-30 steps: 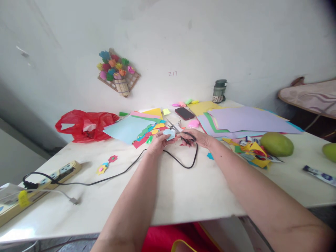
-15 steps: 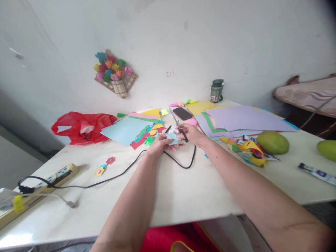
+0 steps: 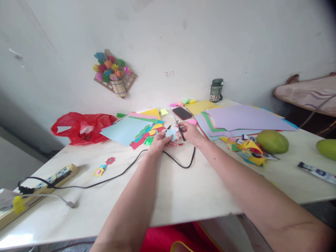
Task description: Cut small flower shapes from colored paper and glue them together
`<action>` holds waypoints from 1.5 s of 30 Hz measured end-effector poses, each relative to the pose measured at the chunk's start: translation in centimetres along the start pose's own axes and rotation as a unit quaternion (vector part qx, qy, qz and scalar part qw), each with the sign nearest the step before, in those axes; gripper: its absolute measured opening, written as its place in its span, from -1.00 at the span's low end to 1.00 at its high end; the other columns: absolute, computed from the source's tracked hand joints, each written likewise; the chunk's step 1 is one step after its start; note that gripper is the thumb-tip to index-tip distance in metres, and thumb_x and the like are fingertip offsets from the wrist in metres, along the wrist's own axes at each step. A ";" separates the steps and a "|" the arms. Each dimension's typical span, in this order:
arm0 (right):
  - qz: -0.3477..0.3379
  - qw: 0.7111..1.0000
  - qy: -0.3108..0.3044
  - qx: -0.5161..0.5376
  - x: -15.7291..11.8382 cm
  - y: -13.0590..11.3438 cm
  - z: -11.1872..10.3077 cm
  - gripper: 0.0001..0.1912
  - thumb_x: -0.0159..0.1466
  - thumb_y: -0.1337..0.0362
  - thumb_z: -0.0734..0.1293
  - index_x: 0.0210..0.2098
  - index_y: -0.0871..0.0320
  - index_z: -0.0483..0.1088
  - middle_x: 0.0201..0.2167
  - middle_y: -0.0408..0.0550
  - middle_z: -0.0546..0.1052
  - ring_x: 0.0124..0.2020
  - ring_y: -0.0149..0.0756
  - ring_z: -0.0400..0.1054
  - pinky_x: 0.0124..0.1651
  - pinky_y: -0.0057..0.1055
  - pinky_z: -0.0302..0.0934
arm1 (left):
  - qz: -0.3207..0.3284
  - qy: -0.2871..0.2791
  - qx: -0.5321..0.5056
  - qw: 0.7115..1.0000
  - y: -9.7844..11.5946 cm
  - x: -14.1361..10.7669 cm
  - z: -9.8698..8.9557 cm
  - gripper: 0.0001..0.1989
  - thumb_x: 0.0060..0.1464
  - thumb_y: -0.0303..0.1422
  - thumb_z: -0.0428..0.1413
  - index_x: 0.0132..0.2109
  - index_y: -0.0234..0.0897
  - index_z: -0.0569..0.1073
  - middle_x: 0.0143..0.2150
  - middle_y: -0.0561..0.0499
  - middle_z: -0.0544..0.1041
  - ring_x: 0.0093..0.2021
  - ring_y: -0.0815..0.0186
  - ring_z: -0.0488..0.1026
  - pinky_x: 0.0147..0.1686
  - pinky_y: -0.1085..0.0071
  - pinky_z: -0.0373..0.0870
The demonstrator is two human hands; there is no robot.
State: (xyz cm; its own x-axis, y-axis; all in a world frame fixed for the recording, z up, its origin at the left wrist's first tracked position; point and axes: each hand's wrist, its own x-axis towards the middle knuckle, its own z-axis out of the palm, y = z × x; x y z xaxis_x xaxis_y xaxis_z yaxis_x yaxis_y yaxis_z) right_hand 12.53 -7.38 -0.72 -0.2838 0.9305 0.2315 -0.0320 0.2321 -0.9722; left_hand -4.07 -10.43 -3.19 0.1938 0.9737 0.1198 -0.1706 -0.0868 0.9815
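Note:
Between thumb and fingers, my left hand (image 3: 159, 142) pinches a small light blue paper piece (image 3: 171, 134). My right hand (image 3: 189, 133) is closed on black-handled scissors (image 3: 181, 130), whose blades point up and away, just right of the blue paper. Whether the blades touch the paper is too small to tell. A green lump (image 3: 148, 140) lies beside my left hand, near cut red, yellow and blue paper shapes (image 3: 145, 135). Beyond the scissors is a dark phone (image 3: 182, 113).
Coloured sheets (image 3: 236, 118) and paper scraps (image 3: 249, 151) lie right, beside a green fruit (image 3: 273, 141). A black cable (image 3: 126, 170) runs from the power strip (image 3: 49, 180) past my hands. A red bag (image 3: 81, 127) sits back left; a bottle (image 3: 216, 90) stands behind.
My right hand and the scissors have shifted slightly left and up, and the scissors have turned a little. My left hand still holds the blue paper.

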 end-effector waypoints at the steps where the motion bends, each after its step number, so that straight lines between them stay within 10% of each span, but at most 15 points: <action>1: 0.003 1.000 0.002 0.003 0.0 -0.1 0.0 -0.67 -0.09 0.52 0.32 -0.30 0.18 0.34 -0.61 -0.27 0.41 -0.63 -0.48 0.29 -0.51 -0.50 0.24 | 0.002 0.002 0.005 1.000 -0.1 0.1 0.0 -0.62 -0.18 -0.18 0.32 -0.27 -0.33 0.43 -0.37 -0.05 0.60 -0.49 0.29 0.53 -0.48 0.45 0.44; 22: 0.060 0.984 -0.156 -0.055 -0.5 -0.2 -2.4 -0.65 0.14 0.03 0.38 -0.40 0.22 0.32 -0.59 -0.14 0.44 -0.66 -0.51 0.28 -0.71 -0.60 -0.04 | 0.036 0.052 -0.035 0.997 -0.6 0.8 -1.1 -0.61 -0.16 -0.20 0.31 -0.25 -0.35 0.43 -0.30 -0.08 0.59 -0.32 0.20 0.58 -0.37 0.40 0.48; 45: 0.068 0.967 -0.217 -0.113 -0.9 -0.4 -1.9 -0.77 0.28 0.20 0.23 -0.45 0.22 0.29 -0.57 -0.06 0.49 -0.62 -0.47 0.32 -0.69 -0.61 0.04 | 0.033 0.109 -0.059 0.992 -0.1 0.4 -1.0 -0.65 -0.17 -0.21 0.32 -0.30 -0.39 0.48 -0.37 -0.09 0.60 -0.37 0.28 0.57 -0.33 0.44 0.49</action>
State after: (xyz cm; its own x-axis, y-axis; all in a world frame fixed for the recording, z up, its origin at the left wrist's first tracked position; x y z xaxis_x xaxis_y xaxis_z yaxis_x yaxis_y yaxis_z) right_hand 14.63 -7.79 -0.46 -0.6475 0.7619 0.0179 0.2301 0.2178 -0.9485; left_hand -4.97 -9.80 -3.35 -0.0333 0.9902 0.1358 -0.2901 -0.1396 0.9468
